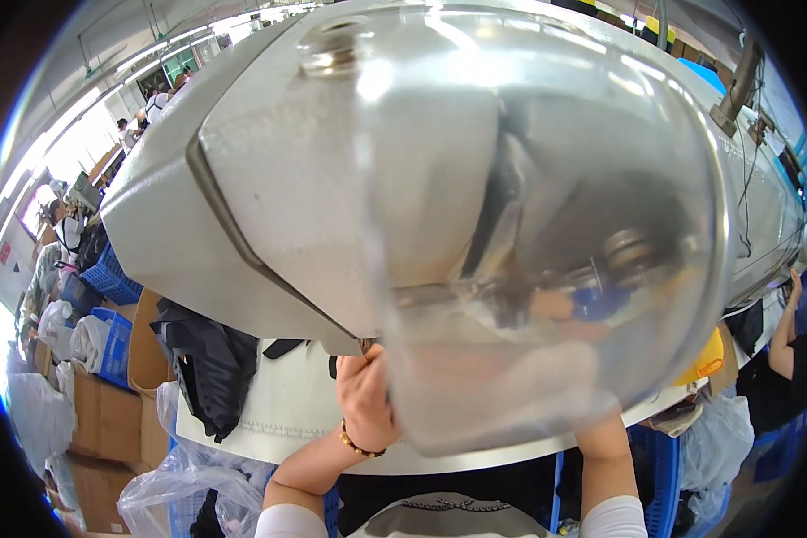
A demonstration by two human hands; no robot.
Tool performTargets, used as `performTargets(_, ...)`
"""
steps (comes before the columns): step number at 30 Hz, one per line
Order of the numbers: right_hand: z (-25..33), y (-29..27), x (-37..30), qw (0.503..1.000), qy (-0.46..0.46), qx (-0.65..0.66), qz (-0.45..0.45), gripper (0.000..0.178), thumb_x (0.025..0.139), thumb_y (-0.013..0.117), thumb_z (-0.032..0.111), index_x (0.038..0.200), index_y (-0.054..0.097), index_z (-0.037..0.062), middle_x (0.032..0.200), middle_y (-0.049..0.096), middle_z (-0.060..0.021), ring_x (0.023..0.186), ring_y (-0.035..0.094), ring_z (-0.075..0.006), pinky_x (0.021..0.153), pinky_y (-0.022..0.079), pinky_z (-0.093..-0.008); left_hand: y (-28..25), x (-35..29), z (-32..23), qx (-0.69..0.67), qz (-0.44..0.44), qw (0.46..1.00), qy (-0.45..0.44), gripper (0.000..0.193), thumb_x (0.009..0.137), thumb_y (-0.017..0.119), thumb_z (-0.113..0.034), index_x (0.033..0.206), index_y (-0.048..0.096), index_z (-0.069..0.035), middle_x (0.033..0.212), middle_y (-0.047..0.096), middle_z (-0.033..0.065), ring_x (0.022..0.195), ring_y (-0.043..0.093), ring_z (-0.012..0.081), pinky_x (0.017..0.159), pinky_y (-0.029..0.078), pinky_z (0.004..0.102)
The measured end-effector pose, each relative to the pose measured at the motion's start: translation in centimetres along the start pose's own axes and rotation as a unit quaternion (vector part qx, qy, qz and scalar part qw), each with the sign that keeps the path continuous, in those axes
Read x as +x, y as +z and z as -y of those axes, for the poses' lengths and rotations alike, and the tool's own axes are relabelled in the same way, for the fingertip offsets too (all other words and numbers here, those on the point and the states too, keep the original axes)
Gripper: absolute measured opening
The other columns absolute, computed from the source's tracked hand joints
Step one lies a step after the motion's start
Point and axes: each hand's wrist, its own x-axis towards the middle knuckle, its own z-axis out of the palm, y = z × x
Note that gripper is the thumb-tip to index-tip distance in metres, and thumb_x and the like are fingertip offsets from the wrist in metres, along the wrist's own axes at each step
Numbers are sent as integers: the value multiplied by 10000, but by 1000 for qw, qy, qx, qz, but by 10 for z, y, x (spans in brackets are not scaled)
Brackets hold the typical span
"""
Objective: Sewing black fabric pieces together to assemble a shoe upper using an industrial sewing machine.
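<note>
A large pale grey sewing machine (282, 179) fills the upper middle, very near the camera. A clear plastic guard (547, 386) covers its right part and smears what lies behind it. My left hand (366, 403), with a beaded bracelet at the wrist, is raised against the machine's lower edge. Its fingers are bent together, and whatever they hold is hidden. Behind the guard my right hand (578, 381) shows only as a blur, its fingers not readable. Left of the machine, a black fabric piece (211, 363) hangs over the edge of the white table (287, 403).
Cardboard boxes (108, 412), a blue crate (115, 350) and clear plastic bags (202, 489) crowd the left side. At the right are another plastic bag (715, 439) and a co-worker's arm (785, 336). A metal post (740, 90) rises at the upper right.
</note>
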Motion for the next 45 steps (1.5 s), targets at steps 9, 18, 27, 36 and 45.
performTargets(9, 1, 4, 12, 999, -23, 38, -23, 223, 711, 640, 134, 910, 634, 33, 931, 634, -138, 859, 597, -327, 735, 478, -418, 0, 3, -17, 156, 90, 972, 148, 312, 466, 609, -5, 775, 610, 36, 777, 563, 110, 762, 549, 291, 637, 418, 372)
performTargets(18, 2, 21, -3, 991, 0, 80, -108, 282, 715, 657, 146, 963, 625, 15, 946, 615, -164, 822, 602, -354, 716, 494, -410, 6, 8, -28, 231, 92, 960, 132, 208, 465, 608, -12, 666, 563, 13, 749, 538, 93, 714, 548, 274, 587, 457, 355)
performTargets(27, -38, 32, -32, 999, 41, 11, 14, 239, 710, 639, 138, 912, 642, 9, 905, 630, -163, 804, 605, -360, 696, 485, -398, 36, 1, -50, 241, 45, 969, 21, 302, 523, 621, -6, 825, 600, 1, 859, 565, 148, 625, 533, 265, 437, 413, 318)
performTargets(36, -30, 17, -16, 999, 46, 2, -9, 216, 704, 629, 132, 882, 649, 12, 875, 639, -165, 797, 608, -360, 690, 482, -395, 34, 8, -51, 184, 34, 982, -15, 135, 564, 589, -63, 682, 541, -16, 699, 427, 85, 719, 485, 219, 481, 365, 296)
performTargets(45, -20, 14, -20, 999, 46, 3, 3, 204, 711, 621, 127, 881, 651, 18, 871, 641, -161, 798, 606, -356, 700, 475, -398, 17, 10, -32, 252, 76, 961, 83, 241, 596, 578, -70, 827, 613, -10, 833, 532, 59, 819, 531, 194, 547, 356, 276)
